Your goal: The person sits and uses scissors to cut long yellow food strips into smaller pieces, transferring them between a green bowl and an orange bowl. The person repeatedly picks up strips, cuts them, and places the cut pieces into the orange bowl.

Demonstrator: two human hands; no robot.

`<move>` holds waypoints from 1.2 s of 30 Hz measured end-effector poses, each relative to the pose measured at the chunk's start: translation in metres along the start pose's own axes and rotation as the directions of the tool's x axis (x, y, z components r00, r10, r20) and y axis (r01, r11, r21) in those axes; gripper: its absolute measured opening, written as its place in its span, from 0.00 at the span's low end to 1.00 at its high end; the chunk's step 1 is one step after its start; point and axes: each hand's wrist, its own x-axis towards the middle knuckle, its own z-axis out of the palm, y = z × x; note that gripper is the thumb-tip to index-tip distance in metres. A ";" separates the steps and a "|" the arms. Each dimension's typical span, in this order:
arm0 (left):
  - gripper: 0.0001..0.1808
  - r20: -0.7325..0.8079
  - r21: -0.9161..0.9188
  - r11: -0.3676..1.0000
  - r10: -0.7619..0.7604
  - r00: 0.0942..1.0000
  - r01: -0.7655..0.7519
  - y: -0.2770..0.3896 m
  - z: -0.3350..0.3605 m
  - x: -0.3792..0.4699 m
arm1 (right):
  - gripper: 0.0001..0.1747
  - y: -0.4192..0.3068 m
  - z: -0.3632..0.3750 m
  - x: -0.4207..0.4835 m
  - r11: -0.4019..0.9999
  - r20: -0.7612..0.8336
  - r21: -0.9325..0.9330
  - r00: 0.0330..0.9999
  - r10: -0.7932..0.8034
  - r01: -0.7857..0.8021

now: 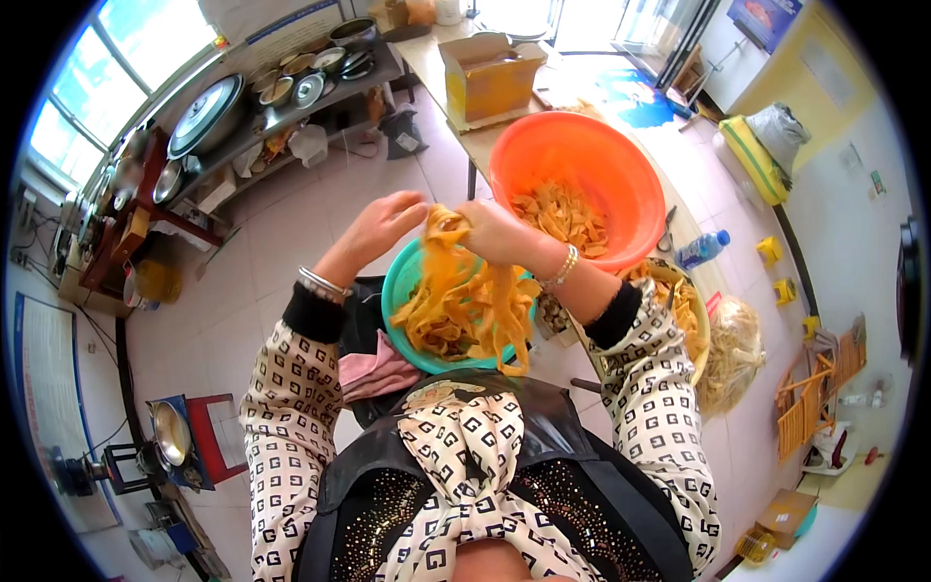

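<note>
My right hand (491,229) grips a bunch of long, wide yellow-orange strips (513,313), which look like tofu skin or noodles. The bunch hangs over a green plastic basin (393,298) that holds more of the same strips. Beside the top of the bunch is my left hand (396,222), fingers bent and slightly blurred; whether it touches the strips cannot be told. A big orange plastic basin (625,167) on the table holds short cut pieces (564,214). Nearer me, right of it, a yellowish bowl (702,327) contains more strips.
Scissors (667,229) and a blue-capped bottle (702,249) are on the narrow table right of the orange basin. A cardboard box (487,87) stands farther back. A pink cloth (382,371) lies left of the green basin. A bag of dry strips (731,356) is at the right.
</note>
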 end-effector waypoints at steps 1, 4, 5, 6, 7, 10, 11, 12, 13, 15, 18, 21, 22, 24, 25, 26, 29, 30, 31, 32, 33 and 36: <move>0.34 0.027 -0.368 0.929 0.053 0.998 -0.039 0.019 0.008 0.009 | 0.13 -0.001 0.001 0.001 0.999 0.024 -0.053 1.000 0.000 0.001; 0.38 0.041 -0.407 0.888 0.252 0.967 -0.214 0.039 0.041 0.004 | 0.15 -0.029 -0.015 -0.012 0.987 0.048 -0.135 0.995 -0.083 0.089; 0.38 0.006 -0.437 0.868 0.267 0.964 -0.237 0.035 0.046 0.003 | 0.16 -0.033 -0.018 -0.015 0.980 0.057 -0.160 0.992 -0.109 0.117; 0.38 -0.027 -0.464 0.847 0.280 0.960 -0.261 0.031 0.053 0.003 | 0.17 -0.027 -0.016 -0.015 0.981 -0.016 -0.187 0.998 -0.053 0.049; 0.36 0.000 -0.507 0.838 0.233 0.973 -0.200 0.028 0.057 0.003 | 0.17 -0.023 -0.019 -0.015 0.982 -0.012 -0.183 0.999 -0.041 0.038; 0.29 0.231 -0.609 0.777 -0.016 0.973 0.158 0.030 0.054 -0.002 | 0.16 -0.014 -0.028 -0.016 0.993 0.037 -0.121 0.999 -0.007 0.011; 0.25 0.316 -0.601 0.766 -0.034 0.948 0.228 0.030 0.049 -0.001 | 0.15 -0.012 -0.030 -0.018 0.998 0.078 -0.069 0.997 0.000 0.006; 0.22 0.398 -0.591 0.751 -0.048 0.916 0.296 0.029 0.043 0.002 | 0.14 -0.010 -0.031 -0.020 1.000 0.122 -0.022 0.993 0.006 -0.004; 0.18 0.476 -0.574 0.734 -0.061 0.877 0.362 0.029 0.037 0.007 | 0.13 -0.007 -0.033 -0.021 1.000 0.166 0.026 0.986 0.010 -0.014; 0.13 0.508 -0.469 0.806 -0.088 0.857 0.361 0.040 0.032 0.013 | 0.14 -0.001 -0.034 -0.022 0.999 0.174 0.041 0.985 0.007 -0.014; 0.16 0.494 -0.286 0.921 -0.095 0.864 0.264 0.034 0.040 0.019 | 0.15 0.009 -0.028 -0.015 1.000 0.130 -0.004 0.992 0.000 0.001; 0.21 0.200 -0.417 0.904 0.187 0.962 -0.089 0.005 0.074 0.027 | 0.16 0.020 -0.018 -0.010 0.983 -0.006 -0.170 0.998 -0.070 0.068; 0.23 0.139 -0.486 0.867 0.205 0.969 -0.113 0.015 0.078 0.027 | 0.16 0.021 -0.016 -0.009 0.967 -0.060 -0.235 0.992 -0.110 0.093; 0.26 0.168 -0.728 0.676 0.012 0.986 0.116 0.038 0.077 0.018 | 0.15 0.009 -0.021 -0.010 0.985 -0.060 -0.174 0.998 -0.008 -0.003; 0.26 0.213 -0.752 0.638 -0.007 0.977 0.168 0.037 0.077 0.016 | 0.15 0.003 -0.024 -0.010 0.988 -0.056 -0.144 0.998 0.041 -0.049; 0.26 0.258 -0.771 0.597 -0.023 0.966 0.220 0.034 0.076 0.014 | 0.13 0.007 -0.022 -0.010 0.992 -0.062 -0.121 0.997 -0.037 0.029; 0.25 0.268 -0.544 0.791 -0.154 0.951 0.281 0.027 0.051 0.017 | 0.09 0.030 -0.023 -0.010 0.977 -0.027 -0.002 0.977 -0.212 0.212; 0.25 0.243 -0.398 0.871 -0.202 0.949 0.287 0.028 0.041 0.020 | 0.07 0.040 -0.027 -0.013 0.971 0.022 0.082 0.973 -0.228 0.226; 0.23 0.198 -0.304 0.921 -0.189 0.962 0.244 0.035 0.032 0.020 | 0.05 0.048 -0.030 -0.014 0.954 0.076 0.169 0.962 -0.264 0.248; 0.21 0.153 -0.204 0.958 -0.172 0.973 0.202 0.045 0.023 0.020 | 0.05 0.059 -0.029 -0.017 0.959 0.078 0.236 0.980 -0.183 0.160; 0.19 0.116 -0.097 0.982 -0.152 0.982 0.163 0.053 0.014 0.018 | 0.05 0.072 -0.023 -0.024 0.950 0.085 0.304 0.991 -0.099 0.069; 0.16 0.066 0.142 0.990 -0.006 0.998 -0.004 0.049 -0.001 0.020 | 0.07 0.098 -0.011 -0.045 0.964 -0.075 0.266 0.997 0.010 0.010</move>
